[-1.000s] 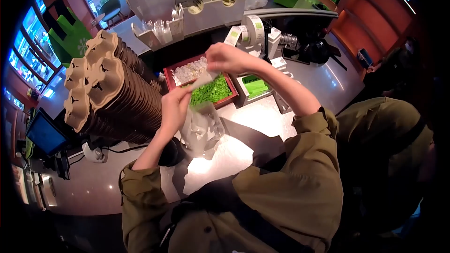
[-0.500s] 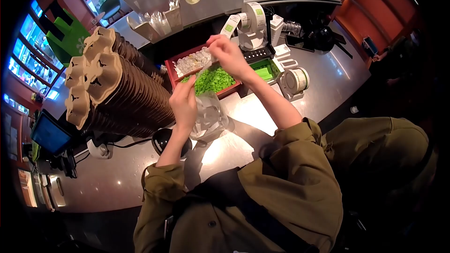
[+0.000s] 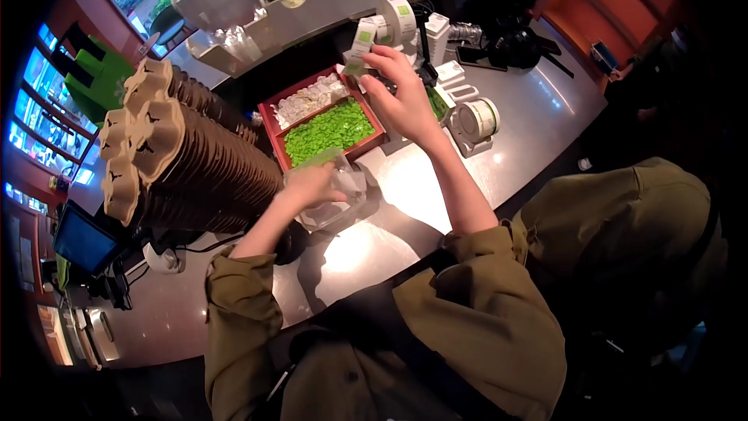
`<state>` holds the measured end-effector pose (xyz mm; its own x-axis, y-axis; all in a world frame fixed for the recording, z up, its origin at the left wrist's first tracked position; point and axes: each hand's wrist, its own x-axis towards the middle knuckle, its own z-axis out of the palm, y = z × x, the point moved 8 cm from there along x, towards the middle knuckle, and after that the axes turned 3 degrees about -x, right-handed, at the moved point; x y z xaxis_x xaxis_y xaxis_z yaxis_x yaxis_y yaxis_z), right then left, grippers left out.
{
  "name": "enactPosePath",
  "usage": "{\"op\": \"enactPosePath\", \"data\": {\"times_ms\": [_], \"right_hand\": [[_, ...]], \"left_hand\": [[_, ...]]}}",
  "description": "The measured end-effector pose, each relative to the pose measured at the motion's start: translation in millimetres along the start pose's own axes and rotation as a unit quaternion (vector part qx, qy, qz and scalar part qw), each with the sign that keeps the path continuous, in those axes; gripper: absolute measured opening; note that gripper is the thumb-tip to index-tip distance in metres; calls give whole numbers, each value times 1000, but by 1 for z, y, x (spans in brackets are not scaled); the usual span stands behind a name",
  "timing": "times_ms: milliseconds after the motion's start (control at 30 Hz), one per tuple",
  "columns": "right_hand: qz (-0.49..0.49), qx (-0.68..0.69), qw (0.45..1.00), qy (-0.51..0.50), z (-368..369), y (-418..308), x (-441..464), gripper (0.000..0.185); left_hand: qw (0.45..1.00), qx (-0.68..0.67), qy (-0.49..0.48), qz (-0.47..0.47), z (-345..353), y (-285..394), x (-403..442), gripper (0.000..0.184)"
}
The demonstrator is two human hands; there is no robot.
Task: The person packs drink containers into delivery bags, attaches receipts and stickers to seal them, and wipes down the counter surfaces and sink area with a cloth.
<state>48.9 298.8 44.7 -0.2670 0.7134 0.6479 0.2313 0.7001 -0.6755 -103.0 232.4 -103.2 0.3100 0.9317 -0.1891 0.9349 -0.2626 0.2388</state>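
Observation:
My right hand [image 3: 401, 97] is raised with thumb and fingers apart, beside a sticker strip [image 3: 359, 47] that hangs from a label roll [image 3: 399, 20]. My left hand [image 3: 313, 185] reaches over a clear plastic container [image 3: 343, 203]; its fingertips are partly hidden there, and what it holds, if anything, cannot be made out. Behind the container sits a red divided box [image 3: 379, 140], with small bright green pieces [image 3: 331, 131] in the near part and clear wrapped pieces [image 3: 312, 100] in the far part.
Tall stacked cardboard cup carriers [image 3: 210, 164] stand at left, near a white scanner [image 3: 162, 259] and a screen [image 3: 84, 235]. Right of the box is a tape roll [image 3: 478, 120]. A co-worker's arm [image 3: 635, 62] shows at far right.
My hands have parted: the left moved down to the clear container, and the right opened beside the label strip. The pale strip between them is no longer there. The view has shifted slightly.

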Motion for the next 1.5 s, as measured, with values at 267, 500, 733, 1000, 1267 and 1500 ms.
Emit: {"op": "enactPosePath", "data": {"times_ms": [267,500,733,1000,1267,1500], "right_hand": [[142,156,966,149,-60,39,-93,22],[303,158,902,264,-52,23,-243,17],[405,-77,793,449,-60,-141,-461,15],[651,-297,505,484,51,-383,-834,24],[713,-334,202,583,86,-673,-1027,24],[586,-453,-212,638,141,-953,-1341,22]], "left_hand": [[999,-28,-1,45,-43,9,-14,54],[757,-438,450,181,-120,35,-120,31],[599,-724,99,328,9,206,-216,20],[612,-505,-148,590,77,332,-421,18],[573,-342,-410,622,197,406,-608,18],[577,-115,-474,655,330,445,-784,26]]}}
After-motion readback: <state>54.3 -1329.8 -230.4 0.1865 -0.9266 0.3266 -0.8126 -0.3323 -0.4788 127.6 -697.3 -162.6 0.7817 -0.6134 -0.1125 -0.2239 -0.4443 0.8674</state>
